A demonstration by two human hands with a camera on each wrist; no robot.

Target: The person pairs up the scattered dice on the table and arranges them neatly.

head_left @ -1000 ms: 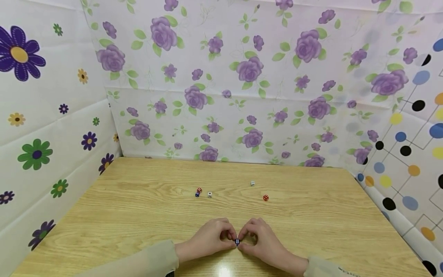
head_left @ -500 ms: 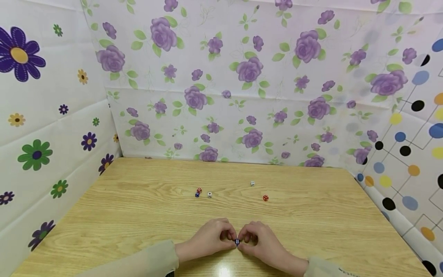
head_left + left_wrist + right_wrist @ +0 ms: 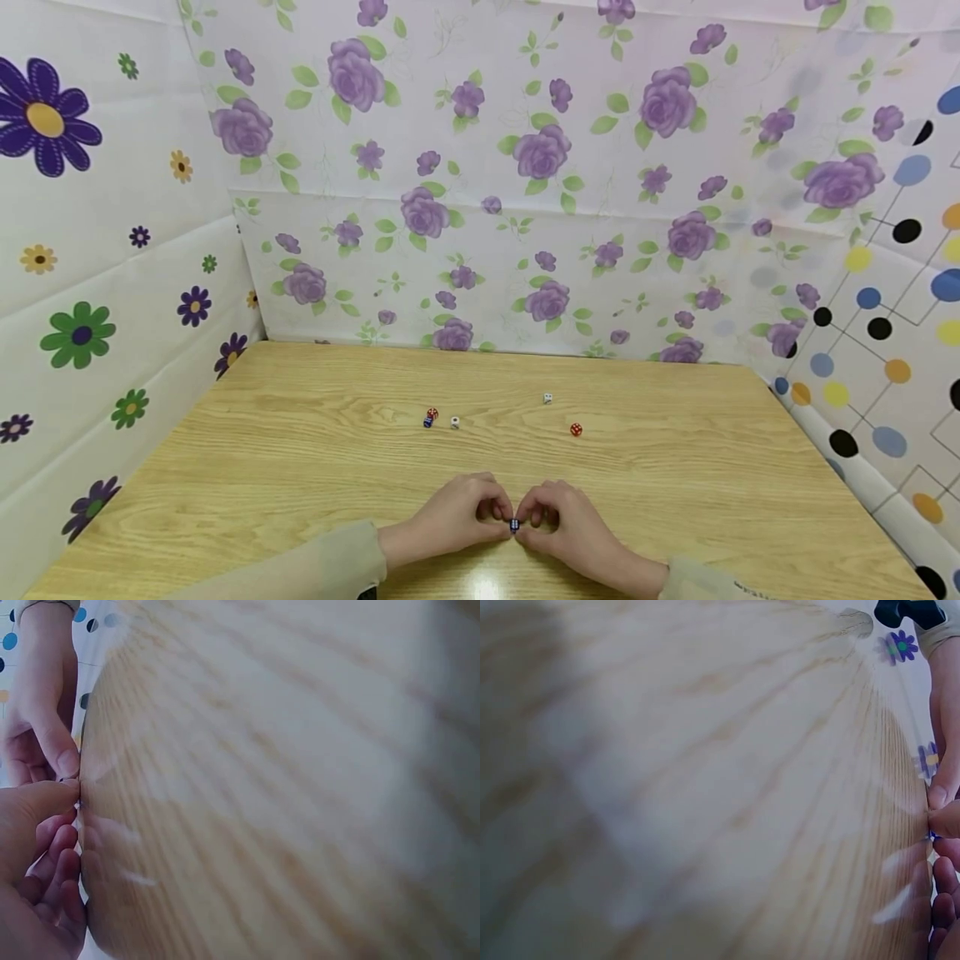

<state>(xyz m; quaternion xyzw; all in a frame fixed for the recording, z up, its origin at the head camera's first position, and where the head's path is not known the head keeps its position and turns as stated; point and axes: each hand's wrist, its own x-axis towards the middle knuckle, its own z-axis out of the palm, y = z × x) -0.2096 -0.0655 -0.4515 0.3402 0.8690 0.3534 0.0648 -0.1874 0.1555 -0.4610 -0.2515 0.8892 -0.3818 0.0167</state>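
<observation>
Near the front of the table, a small dark blue die (image 3: 514,525) with white pips sits between the fingertips of both hands. From its left side my left hand (image 3: 472,518) pinches it, thumb and forefinger bent toward it. My right hand (image 3: 564,527) does the same from the right, fingers curled. Low over the wood, the left hand (image 3: 34,855) and the right hand (image 3: 45,697) meet tip to tip in the left wrist view. Fingers hide most of the die in both wrist views.
Farther back on the wooden table (image 3: 337,467) lie a red die (image 3: 432,412) beside a blue die (image 3: 427,422), and a white die (image 3: 455,422). To their right are another white die (image 3: 547,398) and another red die (image 3: 576,429). Patterned cloth (image 3: 480,167) hangs behind and at both sides.
</observation>
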